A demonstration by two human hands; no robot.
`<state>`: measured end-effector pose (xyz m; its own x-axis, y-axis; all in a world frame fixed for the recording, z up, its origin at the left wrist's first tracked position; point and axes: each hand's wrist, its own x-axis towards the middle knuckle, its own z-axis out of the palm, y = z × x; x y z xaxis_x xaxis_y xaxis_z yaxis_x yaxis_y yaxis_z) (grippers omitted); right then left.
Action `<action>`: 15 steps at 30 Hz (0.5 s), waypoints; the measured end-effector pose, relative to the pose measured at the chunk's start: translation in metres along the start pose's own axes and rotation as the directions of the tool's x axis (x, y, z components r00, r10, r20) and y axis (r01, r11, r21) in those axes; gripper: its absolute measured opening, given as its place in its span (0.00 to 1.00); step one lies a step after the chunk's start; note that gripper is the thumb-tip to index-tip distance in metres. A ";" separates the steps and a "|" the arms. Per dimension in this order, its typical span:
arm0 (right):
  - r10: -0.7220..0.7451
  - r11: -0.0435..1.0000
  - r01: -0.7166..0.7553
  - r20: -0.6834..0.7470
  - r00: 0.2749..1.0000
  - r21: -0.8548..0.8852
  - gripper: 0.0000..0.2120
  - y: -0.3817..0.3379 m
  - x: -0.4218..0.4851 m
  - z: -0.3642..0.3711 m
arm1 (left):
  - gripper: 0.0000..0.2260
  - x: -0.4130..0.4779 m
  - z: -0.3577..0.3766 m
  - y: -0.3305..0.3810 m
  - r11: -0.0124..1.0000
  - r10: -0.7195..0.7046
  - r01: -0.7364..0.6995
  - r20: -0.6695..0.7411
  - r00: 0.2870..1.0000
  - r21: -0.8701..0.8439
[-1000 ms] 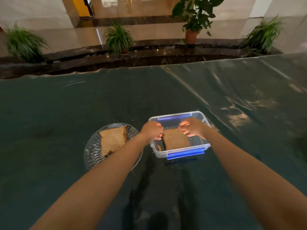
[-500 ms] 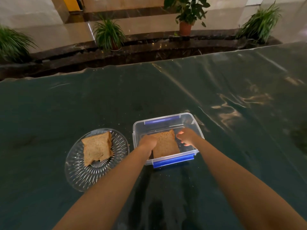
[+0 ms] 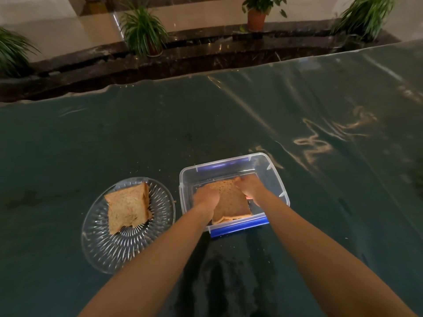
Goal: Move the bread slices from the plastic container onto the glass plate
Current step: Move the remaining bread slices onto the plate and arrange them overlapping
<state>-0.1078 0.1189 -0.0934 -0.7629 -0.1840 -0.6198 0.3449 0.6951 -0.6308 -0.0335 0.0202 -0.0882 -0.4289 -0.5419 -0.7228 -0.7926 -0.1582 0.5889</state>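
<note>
A clear plastic container point(image 3: 272, 167) with blue clips stands on the dark table. Inside it lies a stack of brown bread slices, the top bread slice point(image 3: 231, 201) tilted up at its far edge. My left hand point(image 3: 206, 196) grips the top slice's left edge and my right hand point(image 3: 250, 187) grips its far right corner. Both hands are inside the container. To the left stands a round cut-glass plate point(image 3: 114, 248) with a bread slice point(image 3: 128, 207) lying on it.
The table point(image 3: 206, 124) is covered with a shiny dark green sheet. Beyond its far edge run a dark stone ledge and potted plants point(image 3: 143, 30). Crumbs lie scattered near the container.
Both hands went down into the container and closed on the top slice's edges. The slice's far edge now lifts off the stack. The view shifted closer.
</note>
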 end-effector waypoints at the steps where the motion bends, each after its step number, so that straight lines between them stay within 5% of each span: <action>1: -0.003 1.000 0.003 -0.005 1.000 0.009 0.14 0.000 0.001 0.001 | 0.12 0.001 -0.001 0.000 0.999 -0.023 0.024 0.013 1.000 -0.029; 7: 0.000 0.994 -0.002 0.013 1.000 0.112 0.12 -0.001 -0.004 0.000 | 0.05 0.003 -0.007 -0.001 0.991 -0.077 0.086 0.094 0.993 -0.098; 15: -0.026 0.983 0.025 0.003 1.000 0.180 0.08 0.009 -0.017 -0.010 | 0.18 -0.007 -0.006 -0.004 0.989 0.044 -0.023 0.146 0.988 -0.143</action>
<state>-0.0973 0.1358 -0.0840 -0.7702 -0.2037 -0.6044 0.4185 0.5536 -0.7199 -0.0246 0.0193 -0.0832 -0.5221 -0.4217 -0.7414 -0.7124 -0.2623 0.6509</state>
